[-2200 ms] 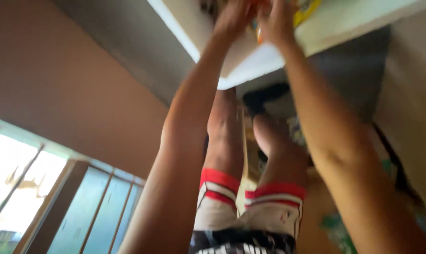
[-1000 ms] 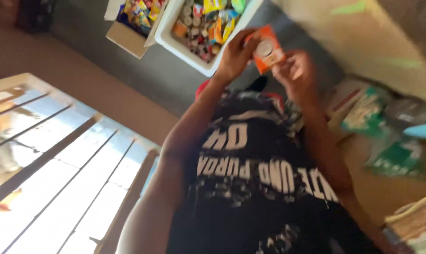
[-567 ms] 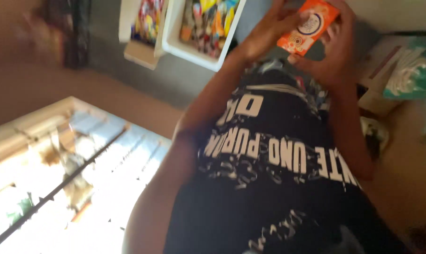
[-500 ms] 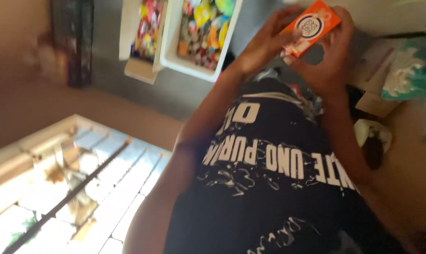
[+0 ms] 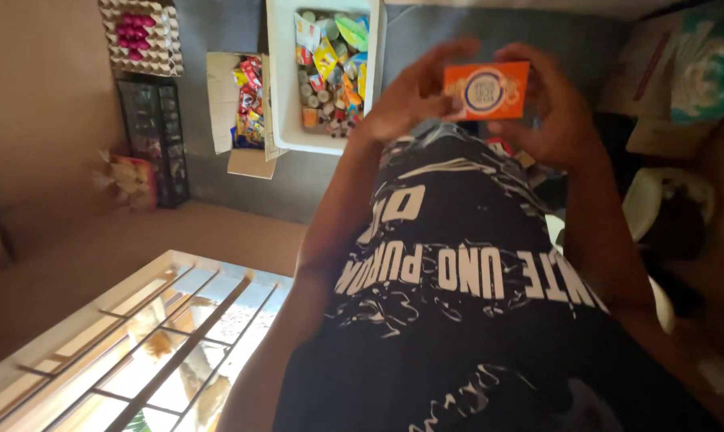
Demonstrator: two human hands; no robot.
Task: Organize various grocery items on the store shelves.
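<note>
Both my hands hold a small orange packet (image 5: pixel 486 90) with a round white and blue mark, raised in front of my black printed shirt (image 5: pixel 458 320). My left hand (image 5: pixel 406 100) grips its left edge with fingers curled over the top. My right hand (image 5: pixel 556 112) holds the right edge. Just behind the left hand stands a white box (image 5: pixel 282 80) filled with several colourful snack packets.
An open cardboard box (image 5: pixel 222 96) of sweets sits beside the white box. A grey egg tray (image 5: pixel 138 36) with pink items and a dark rack (image 5: pixel 150 136) stand at the upper left. A barred window (image 5: pixel 162 352) lies lower left. Teal packages (image 5: pixel 710 64) are at the upper right.
My hands came away from the white box with the orange packet and now hold it level between them. The view has swung and steadied over my shirt.
</note>
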